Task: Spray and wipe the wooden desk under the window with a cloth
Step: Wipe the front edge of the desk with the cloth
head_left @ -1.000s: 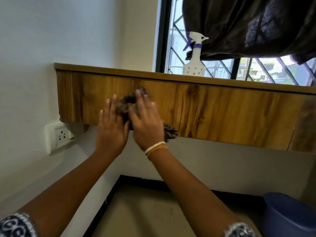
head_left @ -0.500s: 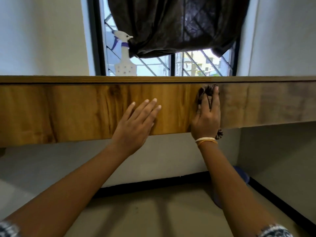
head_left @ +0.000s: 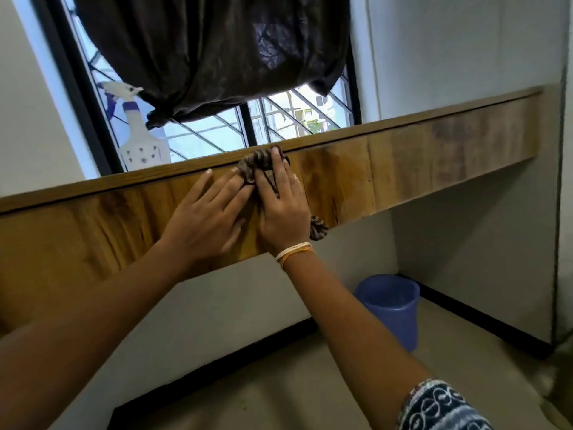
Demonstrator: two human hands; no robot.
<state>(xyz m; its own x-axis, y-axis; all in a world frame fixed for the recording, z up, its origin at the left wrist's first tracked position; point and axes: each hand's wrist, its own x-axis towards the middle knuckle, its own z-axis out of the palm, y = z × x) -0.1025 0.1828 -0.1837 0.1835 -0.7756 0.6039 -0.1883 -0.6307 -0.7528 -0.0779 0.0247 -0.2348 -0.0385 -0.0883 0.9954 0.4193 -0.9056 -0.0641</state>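
The right hand presses the cloth flat-fingered against the bench front at its top edge, the left hand flat beside it at nine o'clock, unwiped panel running lengthwise toward three o'clock, nearer the right.

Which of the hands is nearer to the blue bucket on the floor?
The right. The right hand presses the cloth to the desk front, up and left of the blue bucket; the left hand lies flat further left.
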